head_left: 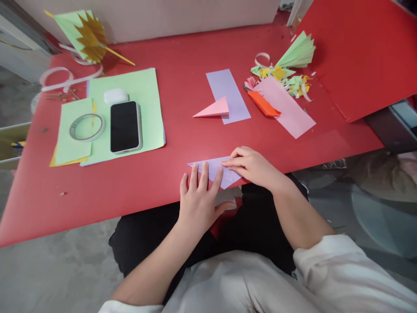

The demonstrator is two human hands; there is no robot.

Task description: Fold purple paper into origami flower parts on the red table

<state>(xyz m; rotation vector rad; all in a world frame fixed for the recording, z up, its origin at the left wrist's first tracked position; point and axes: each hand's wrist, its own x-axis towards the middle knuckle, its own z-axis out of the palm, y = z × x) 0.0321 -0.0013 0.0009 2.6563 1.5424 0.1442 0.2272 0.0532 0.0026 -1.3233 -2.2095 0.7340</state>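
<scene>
A folded purple paper [213, 167] lies at the front edge of the red table, its narrow tip pointing left. My left hand [200, 195] rests on it with the fingers spread flat. From the right, my right hand [254, 167] touches the paper's upper right part, its fingers closed together at the fold; whether they pinch the paper is partly hidden. Beyond my hands, a pink folded paper cone [216, 108] lies across a flat purple strip [233, 98].
On the red table [130, 191], green sheets [150, 113] at left carry a phone [124, 127], a white case [116, 96] and a tape roll [72, 130]. An orange cutter [263, 103], pink strip [293, 111] and paper scraps [276, 73] are at right. Paper fans stand behind.
</scene>
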